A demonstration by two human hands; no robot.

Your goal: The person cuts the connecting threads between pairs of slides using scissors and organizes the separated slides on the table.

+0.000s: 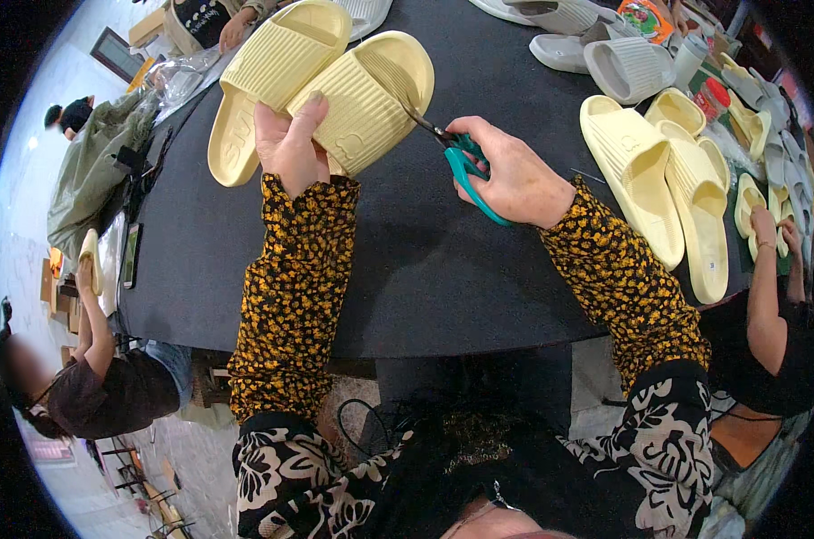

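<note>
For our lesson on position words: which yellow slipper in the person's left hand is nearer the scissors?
The slipper on the right of the held pair: the teal-handled scissors point at its edge, while its mate sits farther left.

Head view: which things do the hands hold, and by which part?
Left hand: two pale yellow slippers, near where they meet, thumb on one strap. Right hand: scissors, by the teal handles.

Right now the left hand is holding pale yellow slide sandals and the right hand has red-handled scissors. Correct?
Not quite: the scissors have teal handles, not red, as the head view shows. The rest stands: left hand holding pale yellow slide sandals, right hand on the scissors.
</note>
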